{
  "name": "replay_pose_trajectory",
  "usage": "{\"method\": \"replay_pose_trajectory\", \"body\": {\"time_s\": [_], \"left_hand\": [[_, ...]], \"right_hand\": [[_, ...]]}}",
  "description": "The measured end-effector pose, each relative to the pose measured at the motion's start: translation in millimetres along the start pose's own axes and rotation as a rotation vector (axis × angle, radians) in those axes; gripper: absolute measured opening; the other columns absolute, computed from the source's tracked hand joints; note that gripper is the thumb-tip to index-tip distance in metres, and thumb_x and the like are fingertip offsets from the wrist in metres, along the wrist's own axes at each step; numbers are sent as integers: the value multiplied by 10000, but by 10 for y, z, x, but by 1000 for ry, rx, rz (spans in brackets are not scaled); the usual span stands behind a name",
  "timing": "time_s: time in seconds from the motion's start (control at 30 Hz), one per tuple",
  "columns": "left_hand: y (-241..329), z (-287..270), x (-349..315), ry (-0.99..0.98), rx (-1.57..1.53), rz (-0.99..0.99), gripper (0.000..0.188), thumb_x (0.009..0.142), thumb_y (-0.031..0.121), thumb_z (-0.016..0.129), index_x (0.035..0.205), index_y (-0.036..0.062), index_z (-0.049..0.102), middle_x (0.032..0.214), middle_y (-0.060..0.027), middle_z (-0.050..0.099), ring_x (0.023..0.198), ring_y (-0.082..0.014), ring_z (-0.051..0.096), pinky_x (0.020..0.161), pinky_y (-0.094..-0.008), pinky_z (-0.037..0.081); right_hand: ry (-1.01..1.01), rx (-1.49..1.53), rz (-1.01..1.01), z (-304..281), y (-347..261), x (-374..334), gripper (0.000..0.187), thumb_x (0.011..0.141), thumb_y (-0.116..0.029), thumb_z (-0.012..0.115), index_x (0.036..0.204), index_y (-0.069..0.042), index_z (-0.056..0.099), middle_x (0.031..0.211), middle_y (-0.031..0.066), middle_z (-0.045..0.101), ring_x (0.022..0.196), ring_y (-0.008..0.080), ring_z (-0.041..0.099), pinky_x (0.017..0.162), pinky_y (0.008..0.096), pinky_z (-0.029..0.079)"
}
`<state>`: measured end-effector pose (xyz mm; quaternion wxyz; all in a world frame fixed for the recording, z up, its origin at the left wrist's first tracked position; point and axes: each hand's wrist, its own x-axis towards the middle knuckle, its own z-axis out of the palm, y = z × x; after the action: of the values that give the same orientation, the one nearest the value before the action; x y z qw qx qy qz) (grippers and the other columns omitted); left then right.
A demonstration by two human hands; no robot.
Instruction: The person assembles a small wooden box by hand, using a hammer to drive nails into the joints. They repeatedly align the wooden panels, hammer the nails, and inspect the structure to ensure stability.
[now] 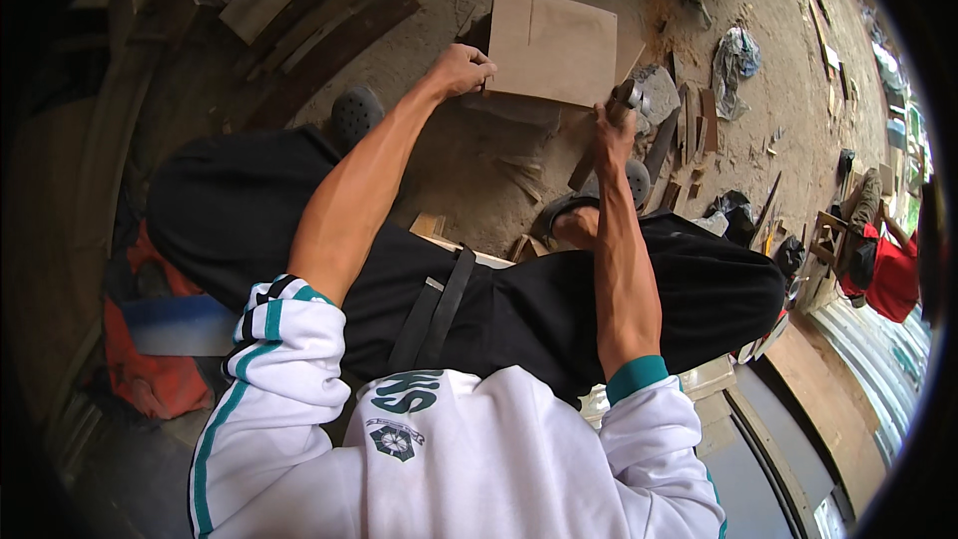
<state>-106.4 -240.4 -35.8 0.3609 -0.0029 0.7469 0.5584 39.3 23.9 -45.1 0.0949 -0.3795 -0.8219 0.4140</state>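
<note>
1. Left hand [464, 70]: fingers curled at the left edge of the plywood panel [554, 48]; whether they grip it, I cannot tell.
2. Right hand [614, 130]: closed around a tool [633, 95], probably a hammer, by the panel's lower right corner.
3. Concrete block [659, 100] just right; wood offcuts [710, 118] farther out on the dirt floor [768, 135].

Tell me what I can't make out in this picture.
All in the head view:
Whatever lies under the board: hidden by the board itself.
What, if anything, the left hand pinches: hidden by its curled shape.
Part of the metal tool: covered by the right hand.
The person in red: too small, near the rim, to tell what they do.
</note>
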Motion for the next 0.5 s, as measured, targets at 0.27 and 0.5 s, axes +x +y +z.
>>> {"method": "replay_pose_trajectory", "body": {"time_s": [0.27, 0.5], "left_hand": [[133, 42, -8, 1, 8, 15, 175, 894, 145, 678, 941, -23, 679, 760, -14, 636, 671, -74, 584, 610, -232, 508], [43, 50, -99, 173, 315, 171, 239, 864, 242, 696, 935, 13, 698, 679, 0, 627, 619, -87, 566, 624, -272, 484]], "right_hand": [[-39, -199, -40, 30, 136, 127, 415, 822, -314, 711, 1082, -43, 534, 973, 217, 678, 923, 378, 659, 803, 438, 483], [-30, -86, -19, -32, -211, -67, 308, 824, -233, 675, 1050, -60, 559, 923, 201, 679, 847, 365, 659, 756, 422, 492]]}}
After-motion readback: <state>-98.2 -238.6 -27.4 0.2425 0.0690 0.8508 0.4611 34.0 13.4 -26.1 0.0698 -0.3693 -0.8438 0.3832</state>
